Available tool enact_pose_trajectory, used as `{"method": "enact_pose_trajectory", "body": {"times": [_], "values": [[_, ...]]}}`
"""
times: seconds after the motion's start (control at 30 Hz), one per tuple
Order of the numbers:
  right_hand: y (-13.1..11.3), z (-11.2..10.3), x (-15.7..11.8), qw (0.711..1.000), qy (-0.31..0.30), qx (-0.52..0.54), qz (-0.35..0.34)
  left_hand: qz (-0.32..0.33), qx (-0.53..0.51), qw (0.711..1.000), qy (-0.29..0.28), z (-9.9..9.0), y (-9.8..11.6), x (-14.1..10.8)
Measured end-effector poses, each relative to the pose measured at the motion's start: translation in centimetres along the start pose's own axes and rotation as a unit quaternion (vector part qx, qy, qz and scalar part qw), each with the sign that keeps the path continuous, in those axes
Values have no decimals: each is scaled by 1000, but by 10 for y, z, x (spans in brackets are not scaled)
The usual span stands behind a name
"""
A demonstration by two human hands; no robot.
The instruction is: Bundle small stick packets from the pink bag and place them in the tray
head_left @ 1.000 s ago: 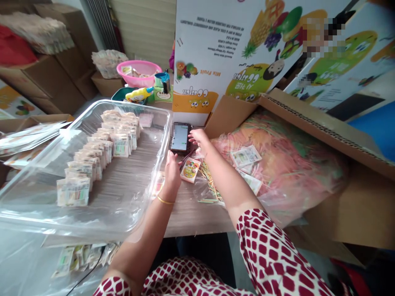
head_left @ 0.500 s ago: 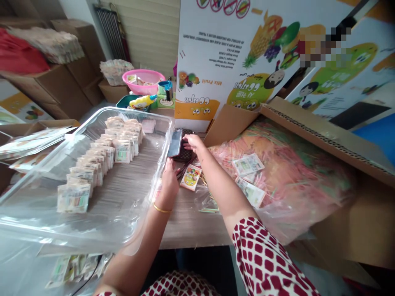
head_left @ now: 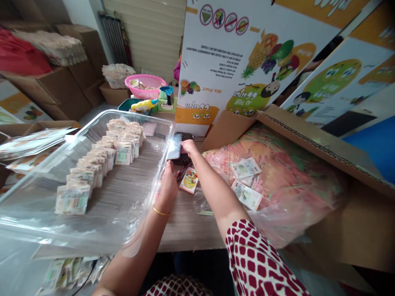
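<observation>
a packing workshop: rows of filled sachets (head_left: 72, 199) stand in a clear plastic tray (head_left: 123, 197) toward the left edge of the worktop (head_left: 182, 218), a large bag of thin coloured sticks (head_left: 286, 172) sits in an open cardboard carton (head_left: 361, 222) at the right edge, fruit-printed white cartons (head_left: 212, 61) rise at the far edge, and brown boxes (head_left: 40, 84) are stacked beyond the far left corner.
</observation>
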State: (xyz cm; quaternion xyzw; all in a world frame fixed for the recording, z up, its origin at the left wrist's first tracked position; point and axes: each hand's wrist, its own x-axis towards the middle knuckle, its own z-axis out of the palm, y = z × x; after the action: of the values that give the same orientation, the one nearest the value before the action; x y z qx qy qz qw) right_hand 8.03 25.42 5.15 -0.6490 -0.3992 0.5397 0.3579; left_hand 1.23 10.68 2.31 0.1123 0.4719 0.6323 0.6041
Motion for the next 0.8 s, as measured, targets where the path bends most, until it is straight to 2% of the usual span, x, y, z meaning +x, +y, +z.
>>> {"method": "enact_pose_trajectory", "body": {"times": [0.1,0.2,0.3,0.37,0.43,0.57,0.7,0.8], "values": [[6,-13,-15,999,35,13,-34,-20,-37,999,6,-4,-1,-5],[15,-40,-44,996,55,30,-67,-69,-87,993,-25,-9,3,-19],[30,-69,-90,992,22,70,-102,-156,-132,969,-142,-15,11,-39],[42,-84,-125,983,-43,109,-143,-219,-135,937,-236,-20,18,-56],[53,-94,-159,974,-77,104,-183,-268,-120,907,-302,-27,23,-73],[71,-96,-216,970,-48,34,-235,-307,-111,880,-345,-43,30,-106],[81,-84,-256,971,-8,24,-239,-322,-123,875,-340,-56,31,-132],[86,-73,-278,947,60,58,-311,-333,-129,874,-329,-62,29,-145]]}}
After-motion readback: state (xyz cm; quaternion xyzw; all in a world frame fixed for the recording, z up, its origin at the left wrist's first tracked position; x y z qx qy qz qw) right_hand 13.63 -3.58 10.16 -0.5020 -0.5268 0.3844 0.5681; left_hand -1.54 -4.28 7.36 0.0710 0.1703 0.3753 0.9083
